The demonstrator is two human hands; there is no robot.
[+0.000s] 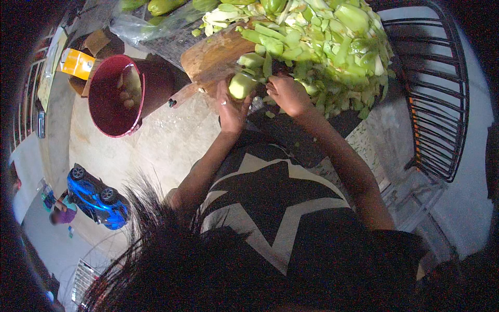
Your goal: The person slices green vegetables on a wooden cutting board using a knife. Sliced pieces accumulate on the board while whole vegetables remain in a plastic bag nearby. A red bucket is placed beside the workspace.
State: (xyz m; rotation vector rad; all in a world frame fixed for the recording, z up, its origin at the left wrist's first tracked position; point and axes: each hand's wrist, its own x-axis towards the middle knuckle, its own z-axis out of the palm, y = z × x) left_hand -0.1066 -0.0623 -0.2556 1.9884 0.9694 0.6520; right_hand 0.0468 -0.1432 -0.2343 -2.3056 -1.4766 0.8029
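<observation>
My left hand holds a peeled pale-green fruit, probably an unripe mango, from below with the fingers around it. Close to its right, my right hand is curled around a small bladed tool. The tool's metal part lies against the top of the fruit, and its handle is hidden by my fingers. A wooden cutting board with a handle lies just beyond my left hand. Past my right hand rises a large heap of green peels, with some larger pieces among them.
A dark red bucket with pale pieces inside stands on the left. Green fruits lie by a clear plastic bag. An orange-yellow box, blue toy car and person are farther left; a black metal rack stands right.
</observation>
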